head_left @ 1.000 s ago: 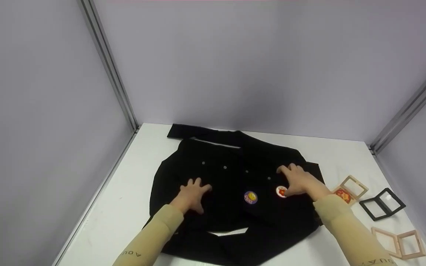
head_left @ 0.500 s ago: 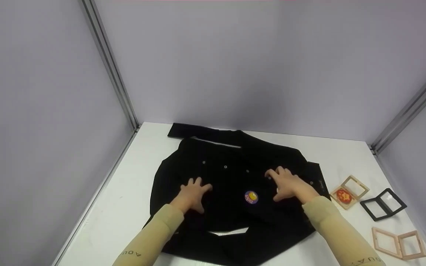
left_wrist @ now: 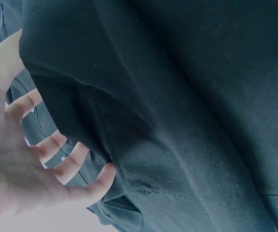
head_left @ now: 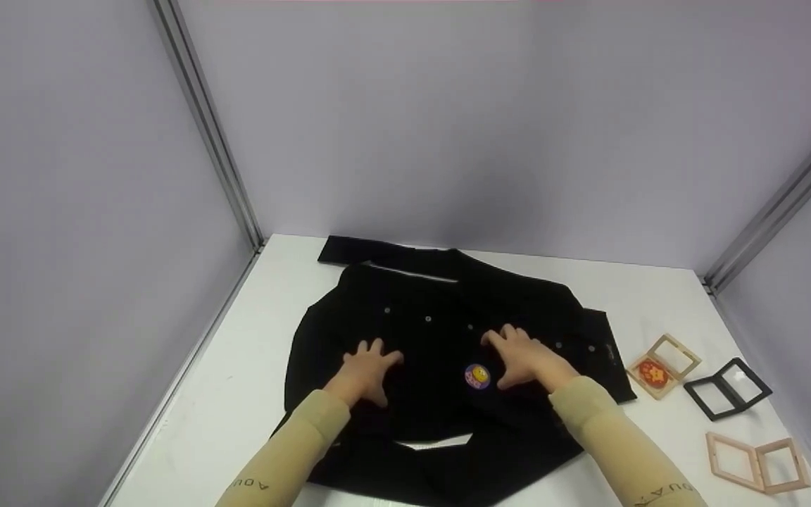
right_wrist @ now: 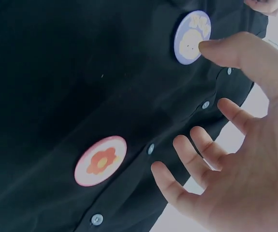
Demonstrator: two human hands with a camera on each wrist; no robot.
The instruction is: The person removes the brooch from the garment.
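Note:
A black button-up shirt (head_left: pixel 349 303) lies spread on the white table. Over its left half is my left hand (head_left: pixel 365 373), fingers spread and loosely bent; in the left wrist view a fold of black cloth (left_wrist: pixel 143 111) covers part of that hand. My right hand (head_left: pixel 526 360) hovers over the right half, palm toward the cloth, holding nothing. Its thumb tip overlaps the edge of a round purple badge (right_wrist: pixel 192 38) with a yellow figure. A white round badge with a red flower (right_wrist: pixel 100 161) lies by the buttons; in the head view my right hand hides it.
On the right of the table (head_left: pixel 215 394) lie an opened wooden frame (head_left: pixel 684 348) with a red star badge (head_left: pixel 653 374) in it, an opened black frame (head_left: pixel 729 393) and an opened light wooden frame (head_left: pixel 759 465). Grey walls enclose the table's back and sides.
My right hand has moved left across the shirt, from beside the white badge to beside the purple one. The star badge is now fully uncovered. My left hand has stayed still.

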